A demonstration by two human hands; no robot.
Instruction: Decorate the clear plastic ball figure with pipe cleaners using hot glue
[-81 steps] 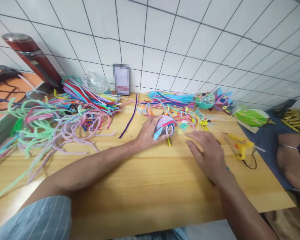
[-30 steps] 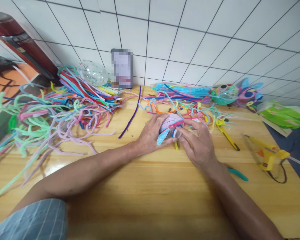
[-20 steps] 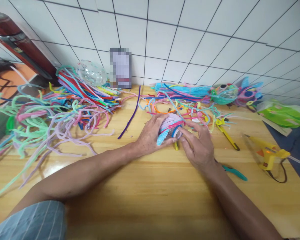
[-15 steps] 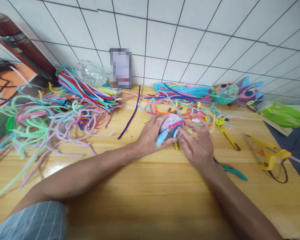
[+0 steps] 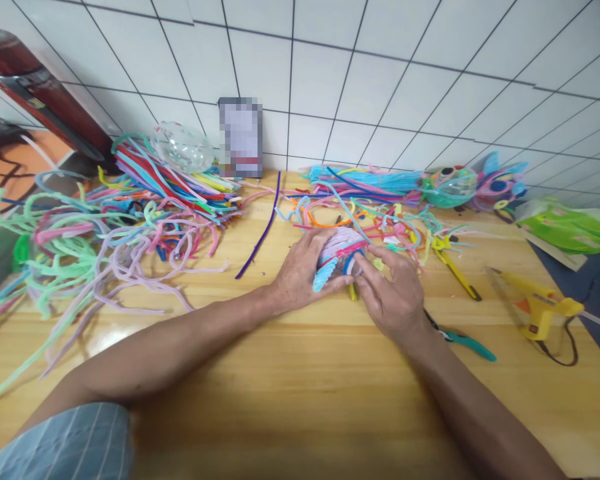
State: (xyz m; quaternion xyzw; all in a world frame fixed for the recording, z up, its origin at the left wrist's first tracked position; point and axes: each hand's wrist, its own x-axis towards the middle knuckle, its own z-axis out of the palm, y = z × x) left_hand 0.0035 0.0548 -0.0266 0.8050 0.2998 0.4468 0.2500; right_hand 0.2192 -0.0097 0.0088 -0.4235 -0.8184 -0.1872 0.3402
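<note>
My left hand [image 5: 300, 270] grips a small round ball [image 5: 337, 257] wrapped in pink, lilac and blue pipe cleaners, resting on the wooden table [image 5: 300, 407]. My right hand [image 5: 393, 293] presses its fingertips against the right side of that ball, on a small pale piece I cannot make out. A yellow-handled tool [image 5: 351, 291] pokes out just beneath the ball.
A big tangle of loose pipe cleaners [image 5: 115, 220] covers the left of the table; shorter cut pieces [image 5: 370, 213] lie behind the ball. Yellow pliers [image 5: 453, 267], teal pliers [image 5: 463, 340], a yellow glue gun [image 5: 535, 307] and finished fish figures [image 5: 450, 185] sit at the right.
My right hand came in from the table to the ball's right side and has kept pressing there. My left hand has stayed on the ball.
</note>
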